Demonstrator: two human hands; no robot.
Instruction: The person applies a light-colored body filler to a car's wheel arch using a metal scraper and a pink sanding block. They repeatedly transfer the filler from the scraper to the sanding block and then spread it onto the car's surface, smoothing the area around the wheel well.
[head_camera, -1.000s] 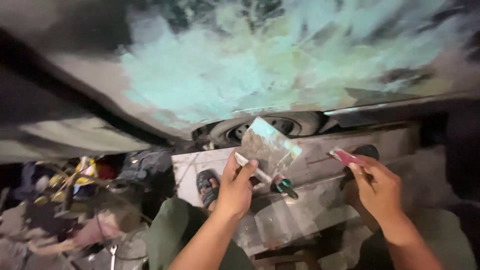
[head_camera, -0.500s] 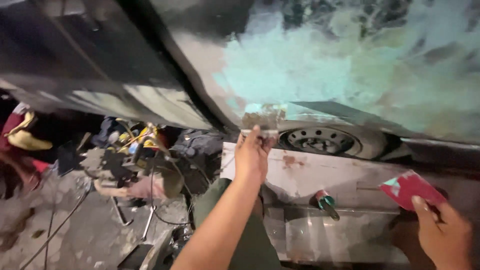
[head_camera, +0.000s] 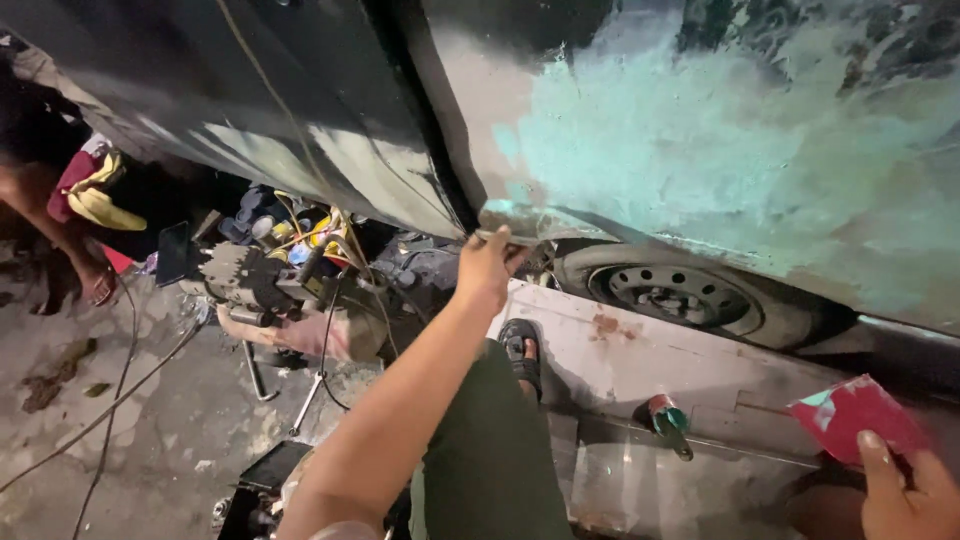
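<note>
A dark car body panel (head_camera: 700, 150) smeared with pale green filler fills the upper view, above a black wheel with a steel rim (head_camera: 680, 295) and a white board (head_camera: 640, 370) on the ground. The left hand (head_camera: 490, 265) presses a thin scrap of sheet against the panel's lower edge, fingers closed round it — judging by this, the filler is being spread or scraped there. The right hand (head_camera: 905, 490) pinches a red flat card (head_camera: 860, 415) low at the right, well apart from the panel. Following on calls for steady pressure along that edge. A small green-and-red tube (head_camera: 668, 420) lies on the board.
</note>
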